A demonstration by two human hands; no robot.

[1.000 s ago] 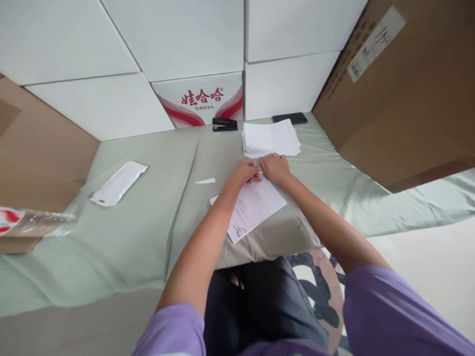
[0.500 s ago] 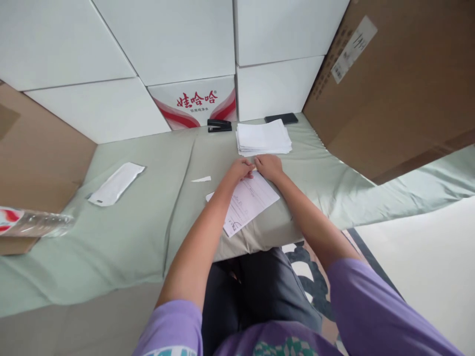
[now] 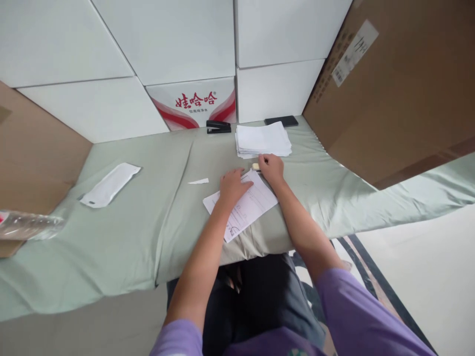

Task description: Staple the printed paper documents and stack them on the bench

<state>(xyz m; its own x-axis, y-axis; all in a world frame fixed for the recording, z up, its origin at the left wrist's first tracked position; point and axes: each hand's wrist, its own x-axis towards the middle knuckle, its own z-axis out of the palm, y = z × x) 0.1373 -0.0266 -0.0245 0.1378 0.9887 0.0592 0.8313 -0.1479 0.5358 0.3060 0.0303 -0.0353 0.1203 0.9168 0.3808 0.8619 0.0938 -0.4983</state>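
A few printed sheets of paper (image 3: 248, 206) lie slanted near the front edge of the covered table. My left hand (image 3: 233, 187) rests on their upper left part, thumb and fingers apart. Just beyond the sheets' top corner, my right hand (image 3: 272, 168) is curled closed. From its left side pokes a small pale-yellow object (image 3: 256, 167), whose kind I cannot make out because the fingers cover most of it. Behind my hands sits a stack of white paper (image 3: 262, 138). A torn paper strip (image 3: 199, 181) lies to the left.
At the back stand a black stapler (image 3: 218, 127) and a dark phone-like slab (image 3: 282, 120), before stacked white boxes (image 3: 193, 39). A large cardboard box (image 3: 389, 109) flanks the right. On the left are a white packet (image 3: 110, 185) and a plastic bottle (image 3: 31, 226).
My left hand has come away from my right and spread onto the sheets. My right hand has shifted slightly right, exposing the pale-yellow object.
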